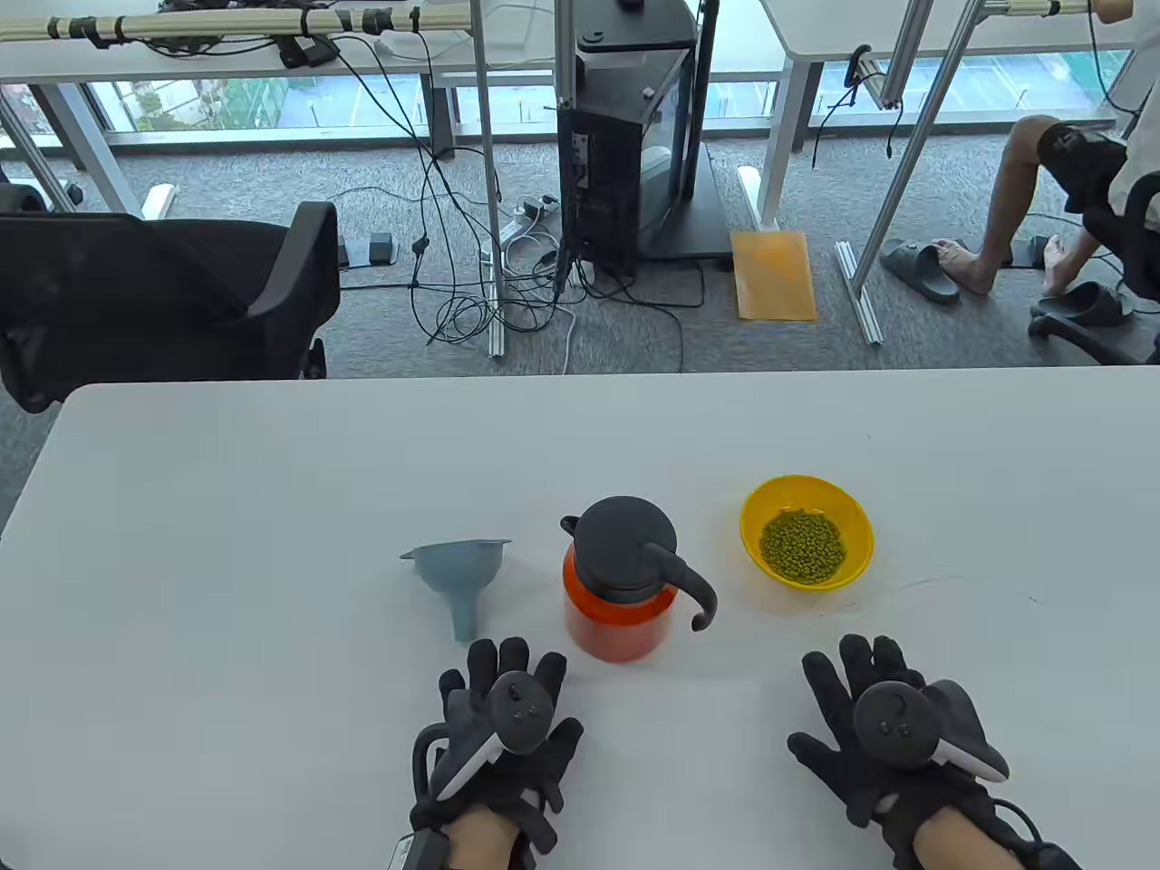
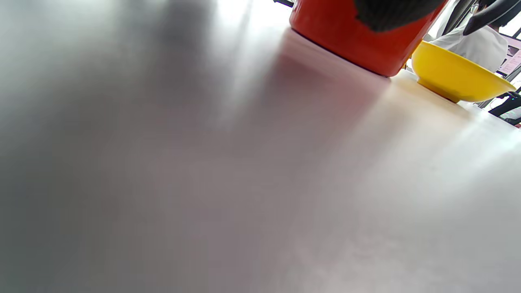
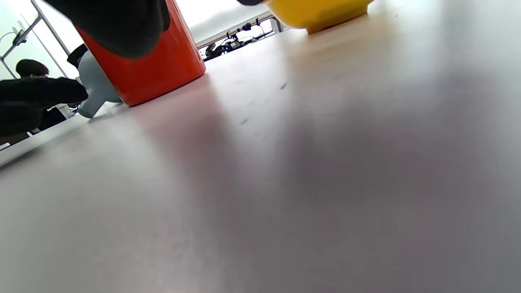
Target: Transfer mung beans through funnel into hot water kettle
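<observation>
An orange kettle (image 1: 616,621) with a black lid and curved handle stands at the table's middle, lid on. A grey-blue funnel (image 1: 460,571) lies on its side to the kettle's left. A yellow bowl (image 1: 847,526) of green mung beans (image 1: 802,544) sits to the kettle's right. My left hand (image 1: 503,725) rests flat on the table just in front of the funnel and kettle, fingers spread, holding nothing. My right hand (image 1: 884,725) rests flat in front of the bowl, empty. The kettle (image 2: 358,40) and bowl (image 2: 456,77) show in the left wrist view; kettle (image 3: 154,65), funnel (image 3: 95,87) and bowl (image 3: 317,12) in the right wrist view.
The white table (image 1: 272,507) ends at a far edge, with a black office chair (image 1: 163,299) beyond its left corner. Cables and a black computer case (image 1: 625,145) stand on the floor behind.
</observation>
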A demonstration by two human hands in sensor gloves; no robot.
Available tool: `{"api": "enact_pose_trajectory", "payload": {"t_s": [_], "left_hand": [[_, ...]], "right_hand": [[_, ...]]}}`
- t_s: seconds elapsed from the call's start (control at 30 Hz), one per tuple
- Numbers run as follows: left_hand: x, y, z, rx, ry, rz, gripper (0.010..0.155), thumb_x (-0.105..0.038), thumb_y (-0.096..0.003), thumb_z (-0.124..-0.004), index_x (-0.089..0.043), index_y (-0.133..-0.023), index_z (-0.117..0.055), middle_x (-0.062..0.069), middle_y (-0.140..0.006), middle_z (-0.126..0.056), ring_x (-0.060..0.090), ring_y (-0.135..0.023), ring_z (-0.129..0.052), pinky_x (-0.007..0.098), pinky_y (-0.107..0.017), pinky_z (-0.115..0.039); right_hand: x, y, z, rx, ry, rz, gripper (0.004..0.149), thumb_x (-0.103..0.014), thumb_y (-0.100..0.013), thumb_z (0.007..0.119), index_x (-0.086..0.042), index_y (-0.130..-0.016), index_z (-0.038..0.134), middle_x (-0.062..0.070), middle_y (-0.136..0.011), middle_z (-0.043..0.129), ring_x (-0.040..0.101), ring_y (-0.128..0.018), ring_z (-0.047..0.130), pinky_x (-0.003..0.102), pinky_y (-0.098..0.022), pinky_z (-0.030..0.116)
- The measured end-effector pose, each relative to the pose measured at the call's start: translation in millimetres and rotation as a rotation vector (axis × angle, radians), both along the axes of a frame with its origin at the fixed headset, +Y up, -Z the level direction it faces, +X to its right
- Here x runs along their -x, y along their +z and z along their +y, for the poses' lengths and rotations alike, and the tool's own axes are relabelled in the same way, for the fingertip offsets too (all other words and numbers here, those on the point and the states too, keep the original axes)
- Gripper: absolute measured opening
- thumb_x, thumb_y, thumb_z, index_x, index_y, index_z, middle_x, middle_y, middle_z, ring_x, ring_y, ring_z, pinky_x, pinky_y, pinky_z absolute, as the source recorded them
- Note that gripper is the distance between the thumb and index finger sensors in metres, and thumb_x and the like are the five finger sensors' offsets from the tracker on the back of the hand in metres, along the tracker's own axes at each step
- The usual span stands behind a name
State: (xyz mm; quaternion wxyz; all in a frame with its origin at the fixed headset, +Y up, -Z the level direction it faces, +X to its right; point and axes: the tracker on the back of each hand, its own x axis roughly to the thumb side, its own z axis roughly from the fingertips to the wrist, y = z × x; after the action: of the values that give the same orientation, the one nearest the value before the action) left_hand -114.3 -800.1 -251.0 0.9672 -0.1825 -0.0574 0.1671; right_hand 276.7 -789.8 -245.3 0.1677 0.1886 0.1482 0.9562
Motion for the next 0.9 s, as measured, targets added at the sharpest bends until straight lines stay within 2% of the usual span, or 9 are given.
{"api": "enact_pose_trajectory", "payload": {"t_s": [0.63,0.8,0.9], "left_hand": [[-0.7,-1.5,4.1,-0.001,0.02,-0.005,0.076,-0.059,-0.0473,-0.064,-0.043,-0.11,-0.026,-0.001,-0.116,-0.006,0.034,-0.104,0.005,0.063,-0.069,-0.002],[-0.7,-2.2,8.5,-0.022,0.035,-0.005,0.075,-0.059,-0.0475,-0.064,-0.042,-0.11,-0.028,-0.001,-0.116,-0.007,0.033,-0.105,0.005,0.063,-0.069,-0.002],[0.0,-2.4,8.6,-0.017,0.043,-0.007,0.075,-0.059,-0.0474,-0.065,-0.042,-0.111,-0.028,-0.001,-0.116,-0.007,0.034,-0.105,0.005,0.063,-0.069,-0.002]], "right_hand": [[1.8,-1.8,4.7,0.035,-0.045,-0.017,0.091,-0.055,-0.056,0.066,-0.002,-0.112,0.018,0.036,-0.101,-0.004,0.064,-0.083,-0.01,0.08,-0.052,0.013],[10.9,-8.8,27.5,0.047,-0.106,-0.017,0.092,-0.055,-0.056,0.068,-0.002,-0.112,0.017,0.036,-0.101,-0.004,0.065,-0.084,-0.008,0.081,-0.053,0.014],[24.7,-24.7,58.7,0.027,-0.14,0.004,0.093,-0.055,-0.056,0.068,-0.002,-0.112,0.016,0.035,-0.101,-0.005,0.064,-0.084,-0.008,0.081,-0.053,0.014]]}}
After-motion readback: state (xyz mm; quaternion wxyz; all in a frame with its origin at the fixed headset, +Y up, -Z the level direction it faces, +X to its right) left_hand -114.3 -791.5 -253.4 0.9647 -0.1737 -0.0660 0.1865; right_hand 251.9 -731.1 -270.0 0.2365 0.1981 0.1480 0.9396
